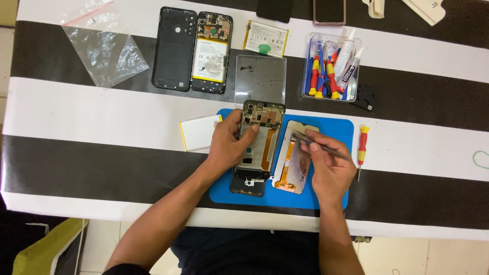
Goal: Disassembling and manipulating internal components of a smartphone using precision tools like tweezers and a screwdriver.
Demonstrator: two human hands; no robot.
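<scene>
a: where do things stand with the opened phone (259, 147)?

b: it lies on the blue mat (336, 131), back cover off, its board and orange flex cable bare. the left hand (229, 145) is closed around its left edge, thumb laid over the frame, steadying it.

a: and the right hand (331, 170)?

b: it pinches a pair of tweezers (316, 145) between thumb and fingers, tips pointing left over the loose screen panel (294, 160) that lies face down just beside the phone, its own orange ribbon showing.

a: so the strip-down looks done?

b: i'd judge so for this one. there's no battery in the frame, and a white battery (199, 132) lies on the desk (102, 107) just left of the mat. small screws and bits are parked on a clear plastic sheet (261, 79) above the phone.

a: what seems left?

b: whether the ribbon is joined to the board i can't tell. by my reading, the screen, the battery and the screws all remain off the phone.

a: anything else about?

b: a second phone (210, 51) lies open further up with its black back cover (174, 48) beside it, another battery (265, 38), a tub of screwdrivers and glue tubes (331, 66), and a red and yellow screwdriver (362, 147) right of the mat.
</scene>
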